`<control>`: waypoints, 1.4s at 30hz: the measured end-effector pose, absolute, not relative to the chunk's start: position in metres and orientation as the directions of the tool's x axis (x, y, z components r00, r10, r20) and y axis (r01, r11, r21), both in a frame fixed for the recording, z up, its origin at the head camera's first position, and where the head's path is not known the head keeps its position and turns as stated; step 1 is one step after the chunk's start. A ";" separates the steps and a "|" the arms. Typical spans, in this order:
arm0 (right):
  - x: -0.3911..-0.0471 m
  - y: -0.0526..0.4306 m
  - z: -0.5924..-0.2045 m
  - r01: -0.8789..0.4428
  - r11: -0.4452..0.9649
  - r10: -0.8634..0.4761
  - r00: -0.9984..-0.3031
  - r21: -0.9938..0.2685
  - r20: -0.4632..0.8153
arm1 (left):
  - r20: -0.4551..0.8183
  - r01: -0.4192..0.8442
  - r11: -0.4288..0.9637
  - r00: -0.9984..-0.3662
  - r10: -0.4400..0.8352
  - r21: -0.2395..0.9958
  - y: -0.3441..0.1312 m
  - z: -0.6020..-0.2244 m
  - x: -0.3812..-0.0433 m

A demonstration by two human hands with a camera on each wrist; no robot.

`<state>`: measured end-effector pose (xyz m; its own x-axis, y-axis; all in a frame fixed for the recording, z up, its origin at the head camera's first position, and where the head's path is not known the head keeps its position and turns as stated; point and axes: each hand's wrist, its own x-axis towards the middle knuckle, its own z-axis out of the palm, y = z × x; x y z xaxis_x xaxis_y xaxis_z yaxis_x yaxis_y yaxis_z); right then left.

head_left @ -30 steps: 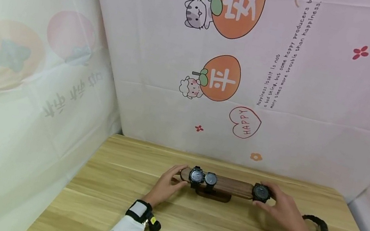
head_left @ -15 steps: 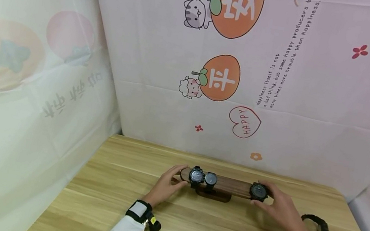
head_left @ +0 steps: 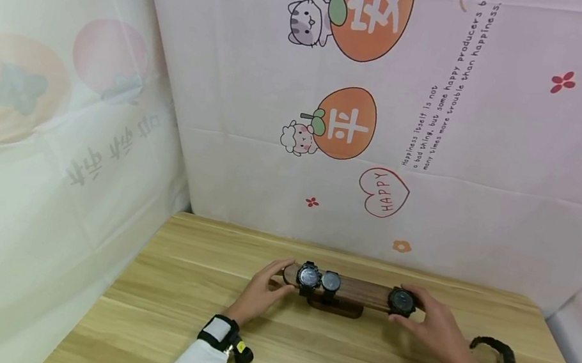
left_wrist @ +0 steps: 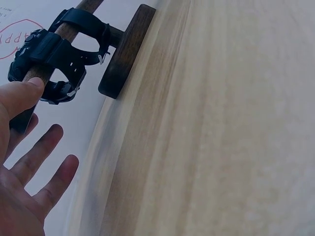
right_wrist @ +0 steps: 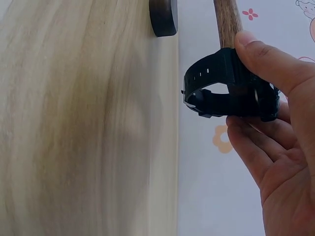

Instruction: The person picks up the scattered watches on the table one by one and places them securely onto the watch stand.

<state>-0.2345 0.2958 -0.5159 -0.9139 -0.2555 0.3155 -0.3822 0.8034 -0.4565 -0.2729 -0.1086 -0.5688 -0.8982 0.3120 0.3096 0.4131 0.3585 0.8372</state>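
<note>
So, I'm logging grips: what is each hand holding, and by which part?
The left hand holds the wooden watch-stand bar by its left end. The right hand holds the black wristwatch at the bar's right end, by its case.

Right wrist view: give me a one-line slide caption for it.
Right hand holding a black watch looped around a wooden bar.

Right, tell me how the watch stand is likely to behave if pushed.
The stand would probably tip if pressed down at one end, since its long bar reaches past the short base. The bar looks like wood, so it should stay stiff. The watch in the right hand may slide, as its strap leaves a gap below the bar.
</note>
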 end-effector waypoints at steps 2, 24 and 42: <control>-0.235 0.295 -0.517 -0.382 0.802 -0.252 -0.913 -0.458 0.321 | 0.304 0.406 0.360 -0.902 0.308 0.840 -0.109 -0.569 -0.273; -0.237 0.284 -0.520 -0.411 0.780 -0.259 -0.899 -0.473 0.353 | 0.330 0.429 0.347 -0.892 0.309 0.834 -0.109 -0.572 -0.276; -0.238 0.274 -0.522 -0.426 0.769 -0.268 -0.892 -0.476 0.364 | 0.332 0.424 0.321 -0.893 0.303 0.847 -0.108 -0.572 -0.275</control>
<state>-0.2384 0.2744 -0.5217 -0.8918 -0.2685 0.3642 -0.4260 0.7694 -0.4760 -0.2749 -0.1079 -0.5716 -0.8934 0.3026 0.3320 0.4236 0.3213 0.8470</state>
